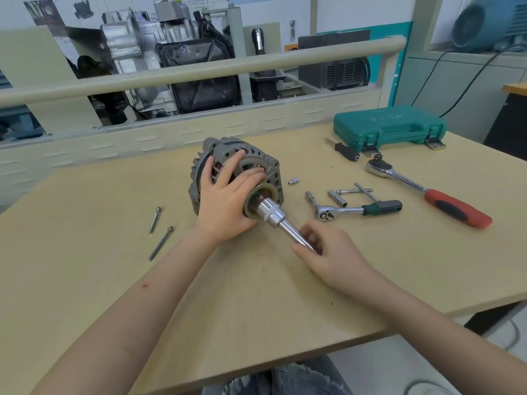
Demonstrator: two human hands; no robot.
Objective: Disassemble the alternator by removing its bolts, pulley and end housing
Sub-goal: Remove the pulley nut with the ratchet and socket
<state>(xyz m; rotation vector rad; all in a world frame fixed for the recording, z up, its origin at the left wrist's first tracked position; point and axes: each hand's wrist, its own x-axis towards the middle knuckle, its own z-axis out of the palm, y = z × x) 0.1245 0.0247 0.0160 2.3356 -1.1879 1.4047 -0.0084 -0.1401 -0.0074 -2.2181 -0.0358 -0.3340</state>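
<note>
Left hand [225, 195] lies flat, fingers spread, on the alternator [236, 175] to stop it rolling on the bench, right hand [325, 252] pinches the socket bar [282, 220] seated on the pulley [261, 201] nut, two long bolts [158, 233] already out left of the left wrist.

grey alternator [253, 163] lies on its side on counter, brass-coloured pulley [256, 195] facing viewer; two long bolts [161, 243] lie left of it.

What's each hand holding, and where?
Right hand grips the socket extension at its thin near end. Left hand lies on the alternator face beside the pulley.
</note>
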